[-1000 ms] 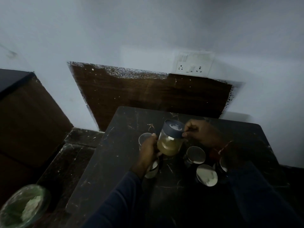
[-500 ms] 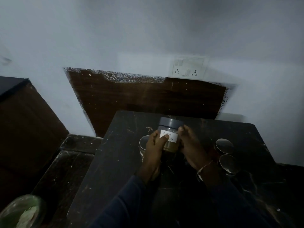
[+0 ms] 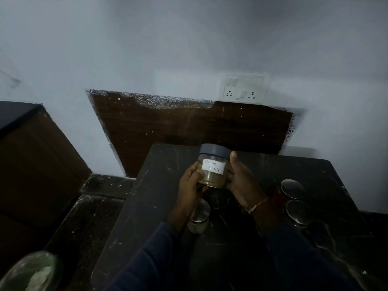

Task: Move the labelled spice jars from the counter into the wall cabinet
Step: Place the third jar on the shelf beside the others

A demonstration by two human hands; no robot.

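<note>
Dim light; pale wall [image 3: 189, 49], socket plate [image 3: 243, 89], brown wood panel [image 3: 189, 127], black marble counter [image 3: 159, 206].

Desk [image 3: 159, 206]: dark stone top, streaked with pale scratches and specks, its far edge against the wall.
Right side: two round-lidded jars [image 3: 294, 201] standing close together, one behind the other.
Near the middle: one metal-lidded jar [image 3: 199, 217] upright.
Lower ledge [image 3: 84, 217]: dark, speckled, left of the desk.
</note>
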